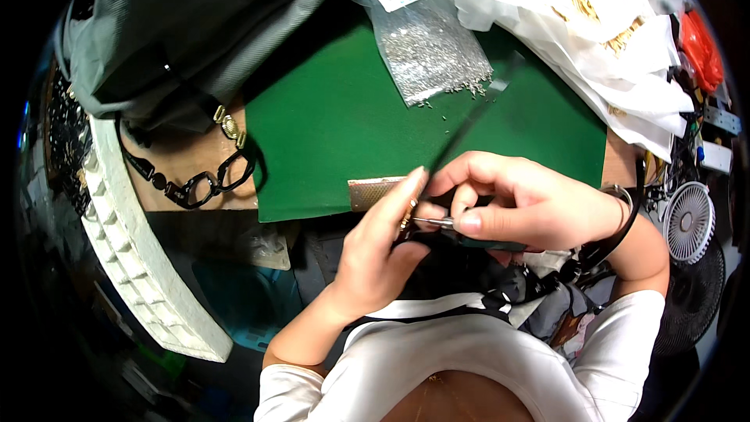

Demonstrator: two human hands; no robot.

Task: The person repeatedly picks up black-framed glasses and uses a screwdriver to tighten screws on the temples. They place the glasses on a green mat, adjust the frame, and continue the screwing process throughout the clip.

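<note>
My left hand (373, 256) pinches a small gold fitting (407, 214) on a long black strap (467, 125) just off the table's front edge. The strap runs up and to the right over the green mat, and its far end looks blurred. In my right hand (531, 202) is a screwdriver (440, 222) with a thin silver shaft. Its tip points left and meets the gold fitting, though the exact contact is hidden by the fingers. A textured tan block (373, 192) lies at the mat's front edge, beside my left fingers.
A clear bag of small silver parts (426, 47) lies spilling onto the green mat (312, 141). Black straps with gold buckles (205, 186) rest at left, near a dark bag (211, 23). White wrapping (562, 55) holds gold pieces at right. A white ridged tray (148, 266) and a fan (689, 221) flank me.
</note>
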